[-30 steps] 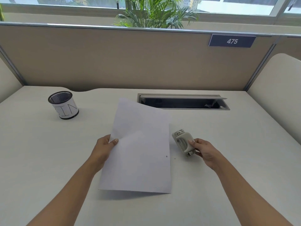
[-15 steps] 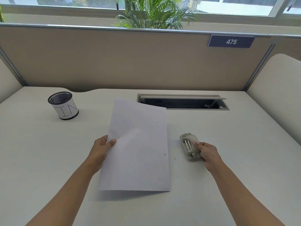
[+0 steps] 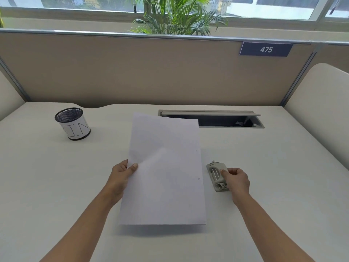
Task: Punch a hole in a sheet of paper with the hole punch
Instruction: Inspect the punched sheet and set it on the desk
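One punch point(image 3: 215, 173) side under right hand point(image 3: 237, 181)

L forearm point(image 3: 88, 214) & R forearm point(image 3: 264, 218) bare

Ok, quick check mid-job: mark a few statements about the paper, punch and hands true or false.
1. The left hand pinches the sheet of paper at its left edge. True.
2. The sheet is slotted into the hole punch. False: the punch lies on the desk, right of the sheet, apart from it.
3. A hole shows near the sheet's right edge. True.
4. The right hand is empty. False: it grips the punch.
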The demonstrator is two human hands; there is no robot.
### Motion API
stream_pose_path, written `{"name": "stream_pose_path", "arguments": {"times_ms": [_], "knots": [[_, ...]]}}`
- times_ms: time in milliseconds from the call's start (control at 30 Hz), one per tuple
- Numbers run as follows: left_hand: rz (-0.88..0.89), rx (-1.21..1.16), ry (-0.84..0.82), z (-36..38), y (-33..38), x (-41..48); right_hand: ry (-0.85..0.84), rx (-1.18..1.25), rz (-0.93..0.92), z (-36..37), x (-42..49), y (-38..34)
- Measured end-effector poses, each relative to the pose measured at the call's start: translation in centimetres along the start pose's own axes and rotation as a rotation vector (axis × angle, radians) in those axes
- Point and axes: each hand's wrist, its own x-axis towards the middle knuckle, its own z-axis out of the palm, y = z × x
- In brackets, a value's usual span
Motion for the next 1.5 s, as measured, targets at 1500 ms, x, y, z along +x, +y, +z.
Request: {"name": "stream_pose_path", "arguments": {"times_ms": [1500], "knots": [[0.05, 0.038, -0.026, 0.6, 1.3, -3.7, -0.503, 0.409, -0.002, 2.1, -3.3, -4.4]]}}
